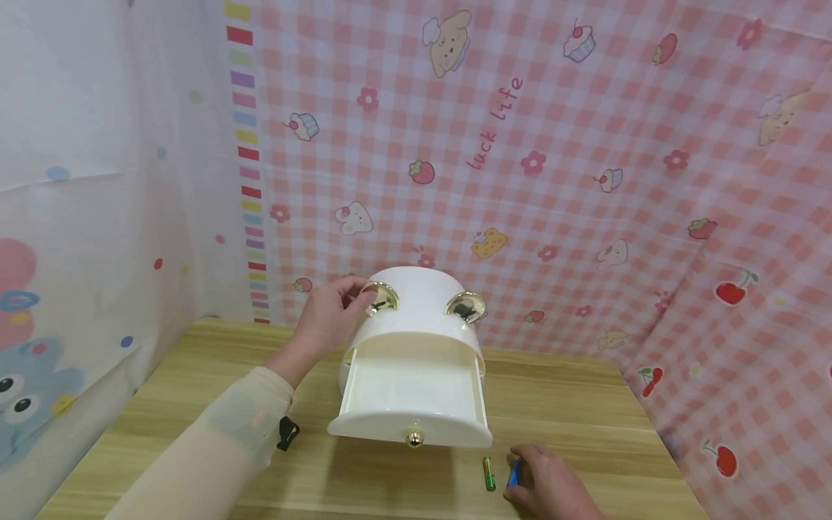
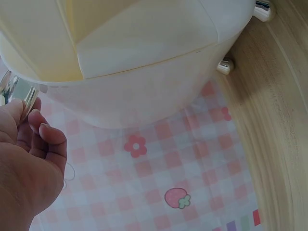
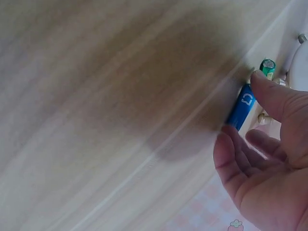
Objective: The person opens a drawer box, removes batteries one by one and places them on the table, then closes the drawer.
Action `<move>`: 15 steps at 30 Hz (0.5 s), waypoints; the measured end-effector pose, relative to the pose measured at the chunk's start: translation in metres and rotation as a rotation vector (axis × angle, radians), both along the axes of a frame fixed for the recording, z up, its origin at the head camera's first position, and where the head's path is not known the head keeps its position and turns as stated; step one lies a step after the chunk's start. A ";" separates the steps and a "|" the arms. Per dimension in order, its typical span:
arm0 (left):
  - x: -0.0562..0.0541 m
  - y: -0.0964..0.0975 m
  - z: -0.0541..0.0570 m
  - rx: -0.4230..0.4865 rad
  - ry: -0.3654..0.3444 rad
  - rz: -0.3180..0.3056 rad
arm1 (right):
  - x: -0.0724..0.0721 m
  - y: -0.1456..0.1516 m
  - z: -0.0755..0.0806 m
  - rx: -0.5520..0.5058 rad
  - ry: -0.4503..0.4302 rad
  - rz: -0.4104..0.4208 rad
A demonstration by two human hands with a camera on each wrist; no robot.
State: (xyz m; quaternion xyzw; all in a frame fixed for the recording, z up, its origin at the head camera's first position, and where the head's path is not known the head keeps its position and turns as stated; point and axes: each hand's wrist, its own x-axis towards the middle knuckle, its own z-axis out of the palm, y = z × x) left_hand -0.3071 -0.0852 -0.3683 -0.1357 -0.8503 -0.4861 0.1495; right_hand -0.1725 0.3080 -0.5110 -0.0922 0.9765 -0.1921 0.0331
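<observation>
A white rounded box [image 1: 422, 300] stands on the table with its drawer [image 1: 416, 383] pulled out; nothing lies on the visible drawer floor. My left hand [image 1: 329, 310] pinches the gold ear-shaped trim [image 1: 385, 295] on the box's left side. In the left wrist view, the thumb and fingers of that hand meet at the trim's edge. Low at the right, my right hand [image 1: 552, 484] holds a blue battery [image 3: 242, 107] between thumb and fingertips, at the tabletop. A green battery [image 1: 489, 474] lies just left of it, apart from the hand.
A gold knob [image 1: 414, 438] sticks out from the drawer front, which overhangs the wooden table [image 1: 552, 412]. The box has a second gold ear [image 1: 465, 307] and short metallic feet [image 2: 224, 66]. Behind hangs a pink checked cloth [image 1: 403, 130]. A black clip-like piece [image 1: 288, 432] shows beside the left sleeve.
</observation>
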 end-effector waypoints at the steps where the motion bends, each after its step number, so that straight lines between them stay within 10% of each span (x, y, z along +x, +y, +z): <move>1: 0.000 0.000 0.000 0.001 0.001 -0.002 | -0.001 0.001 0.001 -0.006 -0.003 0.025; 15: 0.001 -0.001 -0.001 0.000 0.014 -0.005 | -0.012 0.000 0.004 0.007 0.051 0.278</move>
